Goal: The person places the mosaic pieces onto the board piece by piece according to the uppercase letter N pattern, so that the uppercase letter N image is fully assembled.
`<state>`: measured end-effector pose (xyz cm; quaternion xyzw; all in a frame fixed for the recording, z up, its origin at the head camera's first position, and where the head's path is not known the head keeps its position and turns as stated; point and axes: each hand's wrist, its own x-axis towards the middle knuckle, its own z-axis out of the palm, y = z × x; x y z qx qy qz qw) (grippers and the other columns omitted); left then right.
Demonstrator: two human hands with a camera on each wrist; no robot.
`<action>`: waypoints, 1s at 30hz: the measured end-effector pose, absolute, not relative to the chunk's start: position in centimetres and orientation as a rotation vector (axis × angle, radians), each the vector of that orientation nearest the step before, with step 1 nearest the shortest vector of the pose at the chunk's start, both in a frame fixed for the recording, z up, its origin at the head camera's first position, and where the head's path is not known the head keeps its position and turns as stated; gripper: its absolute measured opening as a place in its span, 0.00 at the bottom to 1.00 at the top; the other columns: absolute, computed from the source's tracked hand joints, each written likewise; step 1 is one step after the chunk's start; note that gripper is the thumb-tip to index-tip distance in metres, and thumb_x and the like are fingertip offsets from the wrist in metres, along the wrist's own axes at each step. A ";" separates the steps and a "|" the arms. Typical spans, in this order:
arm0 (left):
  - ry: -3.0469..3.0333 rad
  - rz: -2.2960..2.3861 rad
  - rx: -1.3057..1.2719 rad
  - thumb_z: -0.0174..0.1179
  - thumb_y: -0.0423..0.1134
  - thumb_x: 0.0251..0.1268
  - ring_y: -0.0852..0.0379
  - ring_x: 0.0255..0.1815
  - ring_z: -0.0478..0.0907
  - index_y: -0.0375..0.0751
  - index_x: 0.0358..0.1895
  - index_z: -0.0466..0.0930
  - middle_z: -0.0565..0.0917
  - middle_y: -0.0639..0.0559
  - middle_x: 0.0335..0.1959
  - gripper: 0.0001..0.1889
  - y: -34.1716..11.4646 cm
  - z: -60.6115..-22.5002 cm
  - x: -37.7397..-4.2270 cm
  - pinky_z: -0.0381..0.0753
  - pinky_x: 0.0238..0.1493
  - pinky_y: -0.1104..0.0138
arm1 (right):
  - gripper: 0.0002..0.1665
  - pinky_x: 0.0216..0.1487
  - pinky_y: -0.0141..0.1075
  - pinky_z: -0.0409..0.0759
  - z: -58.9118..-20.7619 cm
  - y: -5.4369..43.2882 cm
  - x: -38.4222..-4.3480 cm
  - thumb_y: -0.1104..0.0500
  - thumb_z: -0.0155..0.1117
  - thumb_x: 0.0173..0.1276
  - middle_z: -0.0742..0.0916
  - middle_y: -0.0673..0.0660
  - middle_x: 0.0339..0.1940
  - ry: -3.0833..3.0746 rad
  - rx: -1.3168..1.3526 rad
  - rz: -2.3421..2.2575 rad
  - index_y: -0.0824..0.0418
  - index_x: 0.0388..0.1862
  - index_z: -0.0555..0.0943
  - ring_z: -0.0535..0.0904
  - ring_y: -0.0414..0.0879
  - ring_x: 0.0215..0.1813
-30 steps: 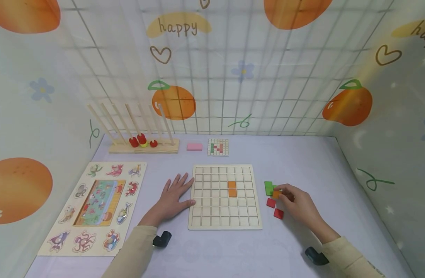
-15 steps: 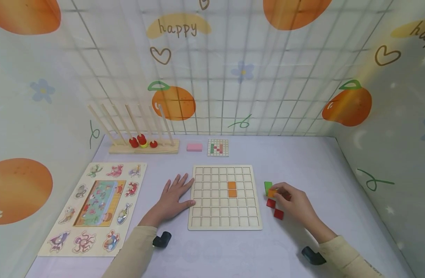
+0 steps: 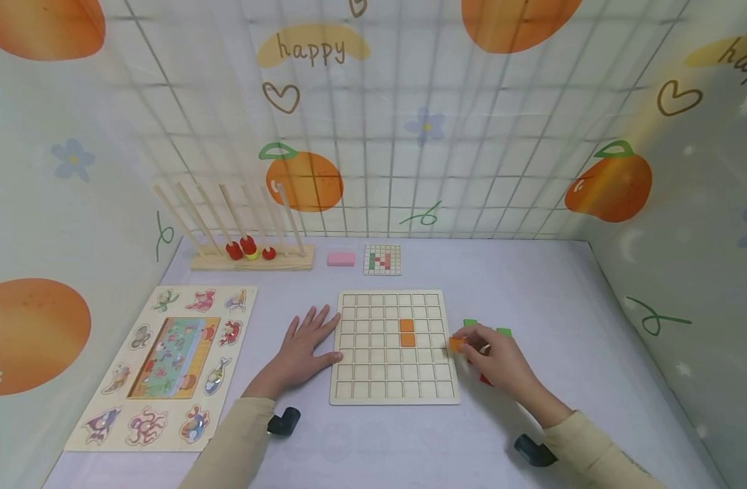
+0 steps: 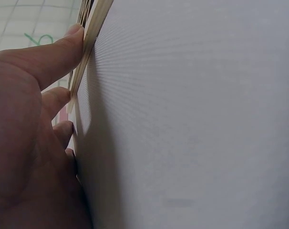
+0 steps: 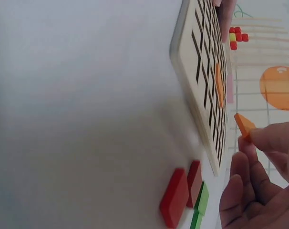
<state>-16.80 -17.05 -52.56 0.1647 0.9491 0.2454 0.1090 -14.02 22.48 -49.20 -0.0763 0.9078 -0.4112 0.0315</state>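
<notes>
A square wooden grid board (image 3: 386, 387) lies in the middle of the table, two orange tiles (image 3: 407, 333) set one above the other in its cells. My left hand (image 3: 300, 353) is spread flat beside it; in the left wrist view the thumb (image 4: 63, 55) and a fingertip touch the board's edge. Just off the board's right edge, my right hand (image 3: 496, 356) pinches an orange square tile (image 5: 244, 125) between thumb and finger, raised above the table. Below that hand lie red tiles (image 5: 175, 196) and green tiles (image 3: 503, 332), partly hidden by it in the head view.
Behind the board lie a small pattern card (image 3: 382, 260) and a pink block (image 3: 341, 259). At the back left stands a wooden peg rack (image 3: 251, 263) with red and yellow beads. An animal puzzle board (image 3: 111, 428) occupies the left side. A printed curtain surrounds the table.
The right hand has lifted the orange tile from among the loose green and red tiles and carried it left to the board's right edge. The left hand has stayed in place.
</notes>
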 end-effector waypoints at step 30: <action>2.793 0.718 0.473 0.60 0.62 0.69 0.44 0.84 0.34 0.52 0.82 0.54 0.47 0.49 0.84 0.44 -16.9 -52.2 -16.7 0.28 0.80 0.44 | 0.12 0.38 0.32 0.79 -50.7 16.1 -14.5 0.61 0.73 0.67 0.82 0.38 0.29 2.792 -0.353 -1.109 0.44 0.43 0.86 0.76 0.38 0.35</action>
